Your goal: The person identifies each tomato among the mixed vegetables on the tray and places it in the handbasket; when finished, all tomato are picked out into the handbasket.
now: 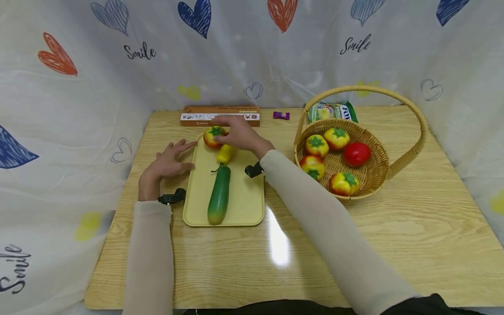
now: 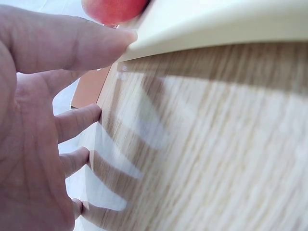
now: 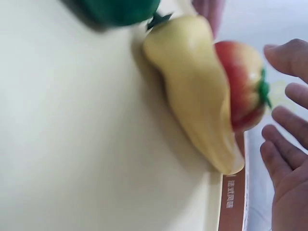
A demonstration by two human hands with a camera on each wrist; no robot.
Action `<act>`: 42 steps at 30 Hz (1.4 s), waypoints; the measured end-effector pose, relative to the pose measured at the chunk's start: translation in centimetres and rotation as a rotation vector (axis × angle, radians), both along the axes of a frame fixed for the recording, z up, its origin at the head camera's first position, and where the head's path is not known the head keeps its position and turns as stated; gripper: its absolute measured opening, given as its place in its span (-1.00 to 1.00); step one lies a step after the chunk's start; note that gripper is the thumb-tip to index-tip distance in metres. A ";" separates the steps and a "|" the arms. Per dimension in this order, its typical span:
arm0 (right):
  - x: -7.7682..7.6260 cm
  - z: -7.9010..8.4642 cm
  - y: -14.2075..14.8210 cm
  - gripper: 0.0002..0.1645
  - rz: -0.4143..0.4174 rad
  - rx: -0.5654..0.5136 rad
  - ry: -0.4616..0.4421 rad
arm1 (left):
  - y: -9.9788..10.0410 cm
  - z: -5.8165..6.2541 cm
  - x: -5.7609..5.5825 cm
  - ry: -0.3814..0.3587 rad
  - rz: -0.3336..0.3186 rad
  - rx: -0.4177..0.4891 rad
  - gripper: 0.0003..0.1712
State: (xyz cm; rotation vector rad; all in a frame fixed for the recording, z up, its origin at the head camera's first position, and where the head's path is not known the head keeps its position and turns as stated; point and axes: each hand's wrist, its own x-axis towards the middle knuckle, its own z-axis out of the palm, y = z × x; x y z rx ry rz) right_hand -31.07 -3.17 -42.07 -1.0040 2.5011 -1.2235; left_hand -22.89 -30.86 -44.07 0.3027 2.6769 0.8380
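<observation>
On the cream tray [image 1: 246,192] lie a green toy cucumber [image 1: 219,197], a yellow toy pepper [image 1: 225,154] and a red-and-yellow toy tomato [image 1: 211,136] with green leaves. The tomato is in the tray's far left corner, and the pepper lies right against it in the right wrist view. My right hand [image 1: 238,133] hovers over the tomato, fingers spread and gripping nothing; a gap shows between its fingertips and the tomato [image 3: 243,86]. Beside the tray's left edge is my left hand [image 1: 169,162], fingers spread, its thumb [image 2: 82,45] right at the tray's rim.
Right of the tray stands a wicker basket [image 1: 382,170] with a tall handle, holding several red-and-yellow tomatoes and a red one [image 1: 357,154]. Behind are a brown box [image 1: 189,119], a small purple packet [image 1: 281,115] and a green snack bag [image 1: 334,112]. A printed curtain [image 1: 236,57] backs the table.
</observation>
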 end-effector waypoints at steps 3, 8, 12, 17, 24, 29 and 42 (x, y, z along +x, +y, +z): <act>-0.6 -0.3 -0.4 -0.30 0.020 0.116 0.025 | 0.1 0.0 0.0 -0.005 -0.002 0.001 -0.11; -0.8 -0.3 -1.1 -0.27 0.030 0.283 0.085 | 0.2 0.2 0.0 -0.010 -0.003 -0.005 -0.10; -0.3 0.0 -1.6 -0.31 0.029 0.301 0.120 | 0.3 0.2 0.1 -0.011 0.001 -0.013 -0.10; 0.1 -0.2 -2.3 -0.35 0.036 0.305 0.175 | 0.2 0.1 0.1 -0.016 0.008 -0.016 -0.10; 0.8 -0.8 -2.8 -0.32 0.014 0.246 0.166 | 0.3 0.0 0.0 -0.030 0.012 -0.021 -0.08; 2.8 0.5 -1.9 -0.29 0.009 0.043 0.123 | 0.3 0.0 0.0 -0.056 0.030 -0.047 -0.06; 12.1 4.6 7.7 -0.37 -0.106 -0.252 0.076 | 0.1 0.0 0.1 -0.010 -0.010 0.001 -0.11</act>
